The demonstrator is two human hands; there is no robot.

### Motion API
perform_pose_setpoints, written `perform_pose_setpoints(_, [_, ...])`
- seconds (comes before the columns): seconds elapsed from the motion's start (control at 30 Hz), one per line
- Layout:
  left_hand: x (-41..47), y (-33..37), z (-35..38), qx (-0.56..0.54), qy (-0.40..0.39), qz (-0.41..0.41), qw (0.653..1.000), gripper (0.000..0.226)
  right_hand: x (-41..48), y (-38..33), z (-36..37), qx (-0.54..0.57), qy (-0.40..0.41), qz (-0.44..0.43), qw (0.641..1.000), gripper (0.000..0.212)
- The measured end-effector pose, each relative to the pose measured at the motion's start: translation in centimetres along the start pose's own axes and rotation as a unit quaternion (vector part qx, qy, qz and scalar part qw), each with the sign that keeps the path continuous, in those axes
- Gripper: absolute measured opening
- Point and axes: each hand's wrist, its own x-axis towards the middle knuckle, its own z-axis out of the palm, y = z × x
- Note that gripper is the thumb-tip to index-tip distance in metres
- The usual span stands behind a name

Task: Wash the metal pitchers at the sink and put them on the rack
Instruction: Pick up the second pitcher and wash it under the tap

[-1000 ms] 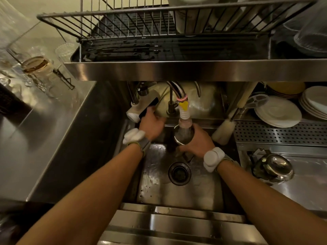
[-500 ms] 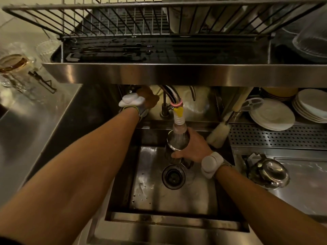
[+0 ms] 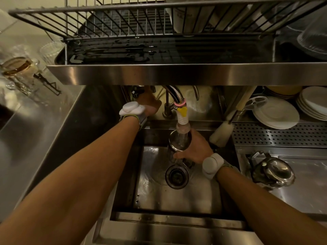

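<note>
The pitcher (image 3: 179, 141) is held by the right hand (image 3: 193, 150) over the back part of the sink (image 3: 177, 200), directly under the nozzle (image 3: 183, 124) of the tap. The fingers are closed around its wall from the right side. The left hand (image 3: 149, 105) is placed far back under the shelf, at what seems to be the tap handle; whether it grips the handle cannot be told, because the fingers are hidden.

The step in hand is judged to be the rinsing. For a good rinse, the mouth should be kept centred under the nozzle, so that the water falls inside and not over the rim. The pitcher should be turned slowly, so that all the inner wall is reached, and then emptied toward the drain (image 3: 177, 175). The flow is best kept moderate by the left hand, to avoid splashing on the worktop (image 3: 300, 183).

The pitcher stands almost upright. Its long axis is near vertical, with the mouth pointing up toward the nozzle and a little toward the camera. The base points down to the sink floor, just behind the drain. The side where the spout points cannot be told.

A second pitcher (image 3: 272, 172) lies on the worktop at the right. The rack (image 3: 123, 20) is above the sink.
</note>
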Motion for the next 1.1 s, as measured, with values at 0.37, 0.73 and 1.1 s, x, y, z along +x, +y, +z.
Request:
perform_pose_setpoints(0.37, [-0.5, -0.4, -0.3, -0.032, 0.004, 0.017, 0.999, 0.058, 0.0, 0.4, 0.0, 0.013, -0.001, 0.046, 0.999, 0.113])
perform_pose_setpoints(0.73, [-9.6, -4.4, 7.7, -0.161, -0.102, -0.049, 0.98, 0.039, -0.6, 0.2, 1.0, 0.015, 0.01, 0.07, 0.997, 0.112])
perform_pose_setpoints(1.1, [-13.7, -4.5, 13.1, -0.398, -0.237, -0.226, 0.857, 0.049, -2.5, 1.5, 3.2, 0.215, -0.042, 0.21, 0.953, 0.049])
